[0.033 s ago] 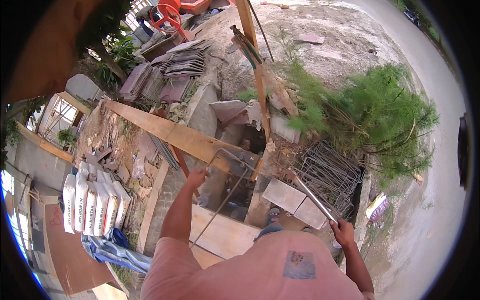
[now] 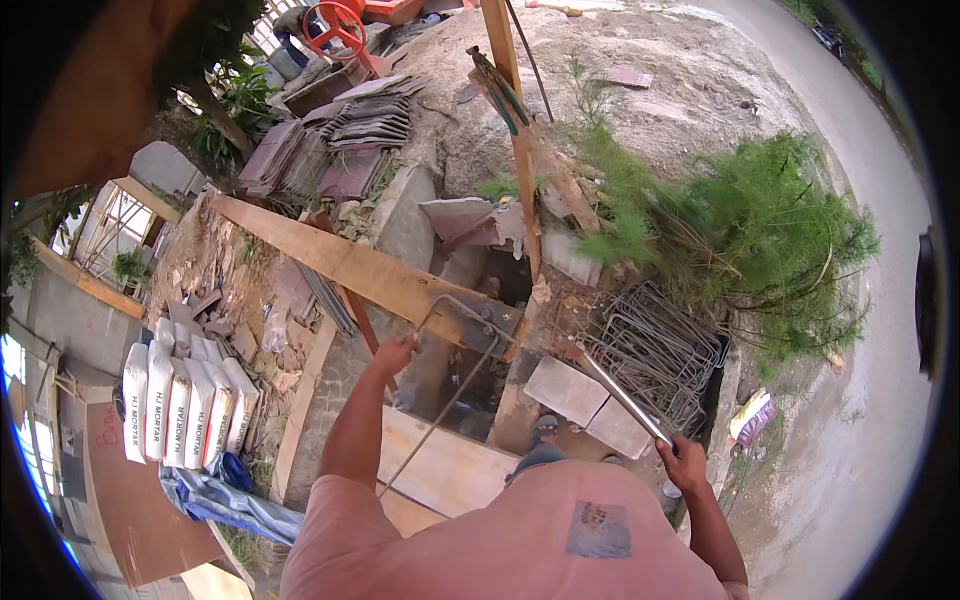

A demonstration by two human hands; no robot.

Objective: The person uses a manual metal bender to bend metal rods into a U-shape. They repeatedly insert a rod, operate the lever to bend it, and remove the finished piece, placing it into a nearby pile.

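Observation:
My left hand [image 2: 396, 353] is closed around one end of a thin bent steel rod [image 2: 447, 402]. The rod turns a corner over a long wooden plank [image 2: 345, 262] and runs back down toward my body. My right hand [image 2: 684, 463] grips the near end of a straight metal bar [image 2: 618, 393]. That bar slants up and left, and its far tip is close to the bent part of the rod. Both arms are stretched out over a pit in front of me.
A heap of bent wire frames [image 2: 660, 350] lies right of the bar, under a green bush [image 2: 770, 225]. Stacked white sacks [image 2: 180, 400] and a blue tarp [image 2: 225, 500] are at left. A plywood board [image 2: 450, 465], grey slabs [image 2: 565, 390] and an upright wooden post [image 2: 515, 140] surround the pit.

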